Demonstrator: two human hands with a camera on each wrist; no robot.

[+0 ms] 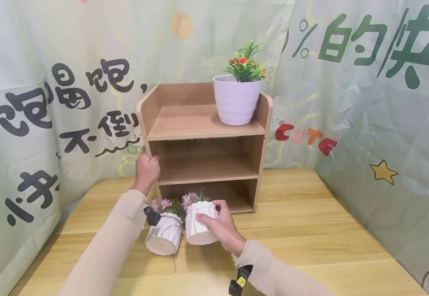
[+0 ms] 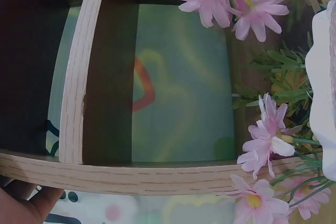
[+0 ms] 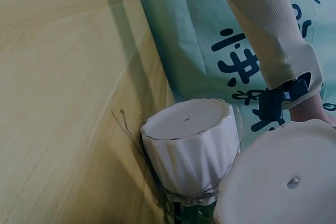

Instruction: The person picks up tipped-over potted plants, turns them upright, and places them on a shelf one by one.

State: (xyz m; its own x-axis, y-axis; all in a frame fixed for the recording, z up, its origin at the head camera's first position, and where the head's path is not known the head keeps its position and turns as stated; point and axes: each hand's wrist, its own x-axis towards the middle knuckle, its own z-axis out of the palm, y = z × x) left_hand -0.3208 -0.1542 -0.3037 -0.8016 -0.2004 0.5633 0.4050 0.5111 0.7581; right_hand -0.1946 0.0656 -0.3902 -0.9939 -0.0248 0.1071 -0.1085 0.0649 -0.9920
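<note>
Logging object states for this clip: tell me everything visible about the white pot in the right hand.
The white ribbed pot looks ceramic, with a scalloped rim and pink artificial flowers. It is tipped toward the wooden shelf, its flat base with a small centre hole facing the camera. The right hand grips its side; it sits beside a matching pot.

From my right wrist: two white ribbed pots (image 3: 190, 142) bottoms-up on the wooden table (image 3: 58, 103), my other sleeve (image 3: 268, 30) behind.

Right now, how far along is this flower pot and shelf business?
One lavender pot already stands on the wooden shelf top. The right hand grips one tipped white ribbed pot; the left hand holds the shelf's side. A second white pot lies on the table. Middle and bottom shelves look empty.
</note>
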